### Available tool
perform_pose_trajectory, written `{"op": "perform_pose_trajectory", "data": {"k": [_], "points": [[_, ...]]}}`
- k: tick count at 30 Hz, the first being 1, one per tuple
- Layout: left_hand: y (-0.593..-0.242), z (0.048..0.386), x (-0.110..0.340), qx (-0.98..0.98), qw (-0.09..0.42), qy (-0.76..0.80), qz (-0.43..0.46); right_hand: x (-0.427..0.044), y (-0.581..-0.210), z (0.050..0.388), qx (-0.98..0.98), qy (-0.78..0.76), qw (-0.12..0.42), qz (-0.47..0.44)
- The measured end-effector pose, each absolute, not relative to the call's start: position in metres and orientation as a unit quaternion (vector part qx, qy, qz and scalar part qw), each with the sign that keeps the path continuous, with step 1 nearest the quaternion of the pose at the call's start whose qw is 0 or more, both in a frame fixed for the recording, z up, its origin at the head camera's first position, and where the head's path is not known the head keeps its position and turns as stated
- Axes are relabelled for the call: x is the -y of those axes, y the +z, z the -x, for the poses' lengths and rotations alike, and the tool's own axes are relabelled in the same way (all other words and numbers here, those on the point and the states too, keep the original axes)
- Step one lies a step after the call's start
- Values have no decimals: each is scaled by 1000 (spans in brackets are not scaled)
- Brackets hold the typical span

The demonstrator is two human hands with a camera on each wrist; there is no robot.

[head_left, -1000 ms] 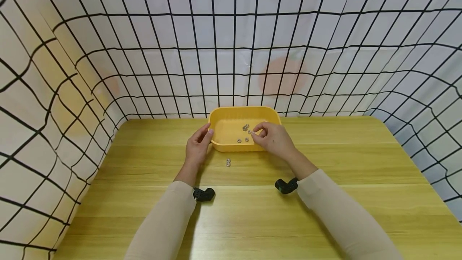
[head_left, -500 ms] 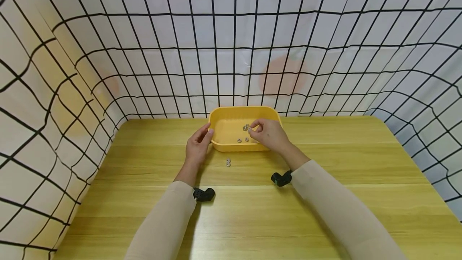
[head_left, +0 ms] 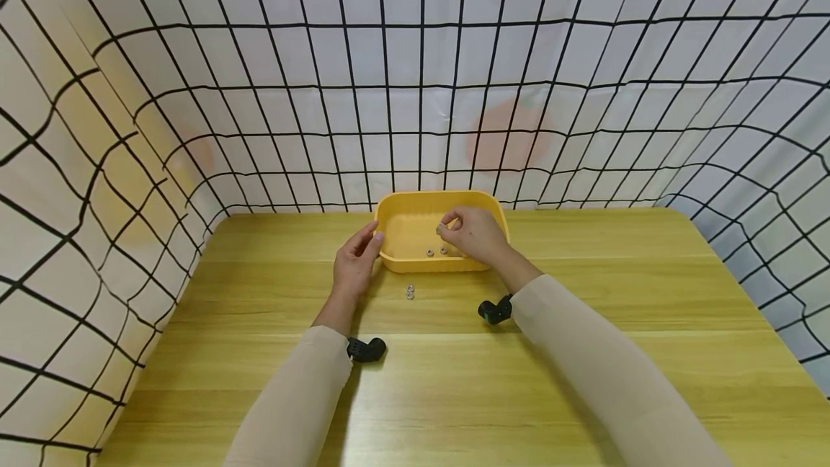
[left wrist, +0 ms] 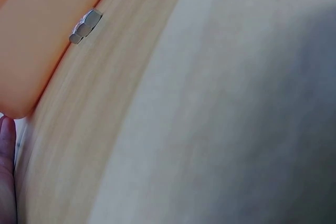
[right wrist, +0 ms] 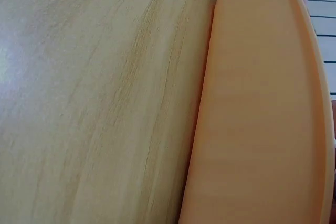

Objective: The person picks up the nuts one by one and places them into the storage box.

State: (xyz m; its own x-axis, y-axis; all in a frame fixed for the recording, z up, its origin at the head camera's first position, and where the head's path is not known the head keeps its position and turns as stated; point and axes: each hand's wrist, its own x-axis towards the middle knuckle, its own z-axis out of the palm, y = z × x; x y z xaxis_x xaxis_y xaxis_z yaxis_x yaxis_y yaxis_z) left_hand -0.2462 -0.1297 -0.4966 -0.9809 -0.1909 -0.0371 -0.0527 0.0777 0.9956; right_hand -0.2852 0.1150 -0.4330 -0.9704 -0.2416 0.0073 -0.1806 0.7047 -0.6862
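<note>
The yellow tray (head_left: 408, 265) stands on the wooden table; its outer wall fills part of both wrist views. At its left end my left hand (head_left: 353, 265) grips the rim, with the thumb near the front corner. My right hand (head_left: 476, 236) reaches over the tray's right side and pinches a small metal nut (head_left: 440, 228) between thumb and forefinger. Two nuts lie in the tray along its front side, one (head_left: 430, 253) left of the other (head_left: 444, 251). Any nuts under the right hand are hidden. Just in front of the tray, two hex nuts (left wrist: 85, 25) lie touching on the table.
Behind the table (head_left: 415, 380) hangs a white cloth (head_left: 402, 110) with a black grid, which also runs down both sides. The tray's back edge is close to this cloth. A black wrist camera (head_left: 496, 310) sits on the right forearm, another (head_left: 367, 349) on the left.
My right hand has moved left and slightly back over the tray, pinching a nut. The nuts near the tray's middle are now covered or gathered at its fingertips. My left hand stays put.
</note>
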Motion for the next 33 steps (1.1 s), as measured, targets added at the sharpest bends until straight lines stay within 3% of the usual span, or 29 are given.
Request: {"op": "perform_pose_trajectory", "data": {"k": [33], "points": [[-497, 246, 129, 735, 50, -671, -86, -112, -438, 290, -897, -436, 58, 49]]}}
